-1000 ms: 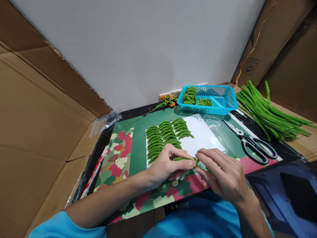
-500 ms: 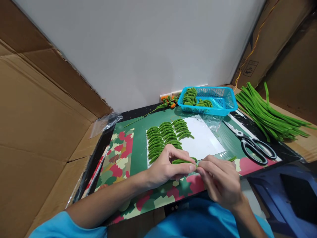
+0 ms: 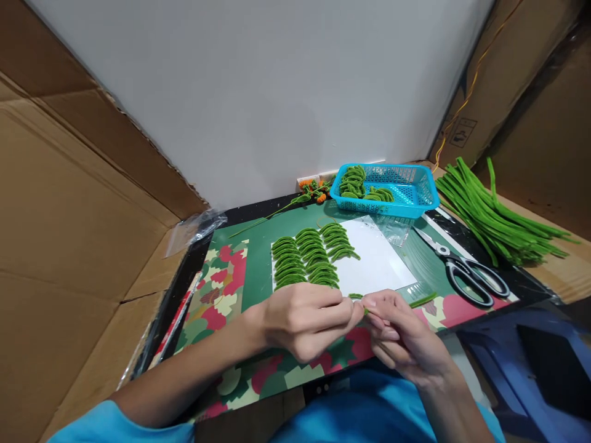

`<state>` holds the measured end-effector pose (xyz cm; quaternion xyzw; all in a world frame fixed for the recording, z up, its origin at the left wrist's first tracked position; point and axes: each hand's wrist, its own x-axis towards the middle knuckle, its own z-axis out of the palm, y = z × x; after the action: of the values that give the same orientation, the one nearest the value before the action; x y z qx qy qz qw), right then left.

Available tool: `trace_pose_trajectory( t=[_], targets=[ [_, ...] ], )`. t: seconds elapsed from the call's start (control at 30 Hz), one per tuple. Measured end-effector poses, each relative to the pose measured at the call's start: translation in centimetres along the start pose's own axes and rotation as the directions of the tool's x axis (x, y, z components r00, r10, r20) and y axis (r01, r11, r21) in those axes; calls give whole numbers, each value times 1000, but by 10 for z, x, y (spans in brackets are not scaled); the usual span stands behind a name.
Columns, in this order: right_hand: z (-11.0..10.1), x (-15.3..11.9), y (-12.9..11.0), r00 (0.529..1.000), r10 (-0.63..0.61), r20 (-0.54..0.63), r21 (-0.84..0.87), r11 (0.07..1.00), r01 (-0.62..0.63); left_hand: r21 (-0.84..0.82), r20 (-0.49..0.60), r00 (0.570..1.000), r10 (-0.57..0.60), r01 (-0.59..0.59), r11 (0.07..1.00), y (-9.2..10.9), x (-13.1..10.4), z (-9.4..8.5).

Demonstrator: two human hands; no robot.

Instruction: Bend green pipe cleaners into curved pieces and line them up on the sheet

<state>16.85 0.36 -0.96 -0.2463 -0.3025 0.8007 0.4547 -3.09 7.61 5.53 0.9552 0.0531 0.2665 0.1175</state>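
My left hand (image 3: 302, 320) and my right hand (image 3: 397, 335) meet fingertip to fingertip over the near edge of the patterned mat (image 3: 231, 289). Both pinch a small folded green pipe-cleaner piece (image 3: 356, 297), mostly hidden by my fingers. Just beyond them, rows of finished green leaf shapes (image 3: 309, 255) lie on a white sheet (image 3: 378, 261). A short green pipe-cleaner offcut (image 3: 422, 300) lies right of my right hand.
A blue basket (image 3: 406, 194) holding more green leaves stands at the back. Scissors (image 3: 466, 274) lie to the right, with a bundle of long green pipe cleaners (image 3: 494, 215) beyond. An orange-flowered stem (image 3: 305, 194) lies by the wall. Cardboard walls flank both sides.
My left hand has rolled over, its back now up, covering the green piece. Both hands drew slightly toward me. The offcut now shows beside my right hand.
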Motion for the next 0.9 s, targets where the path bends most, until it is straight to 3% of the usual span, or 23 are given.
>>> trace_pose_trajectory(
  t=[0.07, 0.13, 0.2, 0.27, 0.33, 0.4, 0.47, 0.5, 0.6, 0.67, 0.7, 0.77, 0.83, 0.9],
  targets=[
    [1, -6, -3, 996, -88, -35, -148, 986, 82, -39, 7, 998, -58, 58, 998, -1, -1, -3],
    [3, -12, -5, 961, -266, -74, -396, 893, 216, -94, 1, 990, -142, 141, 985, 0, -2, -2],
    [3, -17, -7, 886, -461, -48, -639, 696, 327, -167, -11, 971, -238, 233, 958, 3, -1, 2],
    [1, -17, -8, 783, -617, 82, -804, 424, 418, -303, -8, 933, -360, 341, 890, 6, 2, 4],
    [-4, -15, -8, 667, -699, 258, -868, 136, 478, -497, 93, 852, -516, 489, 717, 7, 6, 5],
    [-9, -12, -8, 579, -720, 382, -875, -80, 477, -642, 274, 740, -615, 616, 456, 6, 9, 6],
    [-13, -11, -8, 545, -712, 444, -875, -213, 435, -709, 415, 654, -633, 668, 225, 5, 9, 8],
    [-15, -10, -9, 541, -700, 466, -871, -257, 418, -730, 450, 633, -630, 667, 150, 5, 8, 9],
    [-18, -10, -11, 547, -657, 520, -850, -332, 409, -759, 481, 617, -623, 649, 57, 5, 6, 14],
    [-19, -10, -11, 546, -641, 539, -839, -350, 416, -750, 483, 626, -612, 657, 81, 7, 5, 16],
    [-19, -9, -11, 549, -636, 542, -837, -353, 417, -736, 462, 639, -615, 663, 135, 8, 5, 16],
    [-20, -8, -8, 538, -637, 552, -830, -355, 431, -677, 358, 690, -630, 656, 334, 9, 5, 16],
    [-18, -7, -3, 498, -675, 544, -823, -316, 472, -549, 190, 807, -560, 560, 620, 10, 4, 15],
    [-12, -7, 3, 482, -743, 463, -828, -170, 534, -304, 16, 956, -292, 283, 910, 8, 4, 12]
  ],
)
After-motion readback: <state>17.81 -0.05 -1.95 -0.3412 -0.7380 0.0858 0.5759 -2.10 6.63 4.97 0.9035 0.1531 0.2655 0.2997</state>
